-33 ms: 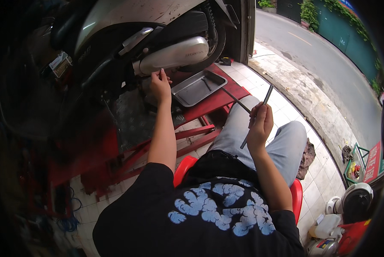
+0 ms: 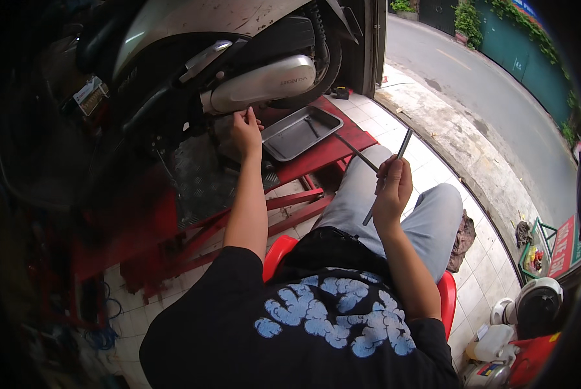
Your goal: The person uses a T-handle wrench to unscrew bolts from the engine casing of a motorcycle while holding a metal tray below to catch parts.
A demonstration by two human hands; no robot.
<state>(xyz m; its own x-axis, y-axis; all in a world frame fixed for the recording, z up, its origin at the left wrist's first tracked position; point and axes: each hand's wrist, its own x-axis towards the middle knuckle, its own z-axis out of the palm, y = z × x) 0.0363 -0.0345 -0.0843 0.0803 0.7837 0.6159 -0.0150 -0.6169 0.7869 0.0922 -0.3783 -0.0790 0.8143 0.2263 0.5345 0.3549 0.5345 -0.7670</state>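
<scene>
A T-handle wrench point(image 2: 357, 153) is in my right hand point(image 2: 393, 191), its fingers closed round the crossbar. The long shaft points away to the left, its tip over the near right rim of a grey metal tray point(image 2: 289, 155). My left hand point(image 2: 245, 133) reaches forward with thumb and fingers pinched together, just under the silver engine cover point(image 2: 264, 84) of a scooter. Whatever lies between those fingertips is too small to make out. A short dark shape point(image 2: 312, 125) shows inside the tray.
The scooter stands on a red lift platform point(image 2: 313, 152) with red scissor legs. I sit on a red plastic chair point(image 2: 278, 254). A crumpled dark cloth point(image 2: 463, 243) is on the tiled floor to the right. Plastic containers point(image 2: 493, 343) stand lower right, and a road runs beyond the doorway.
My left hand has shifted very slightly down and to the right, still pinched. The right hand and the T-handle wrench stay almost where they were.
</scene>
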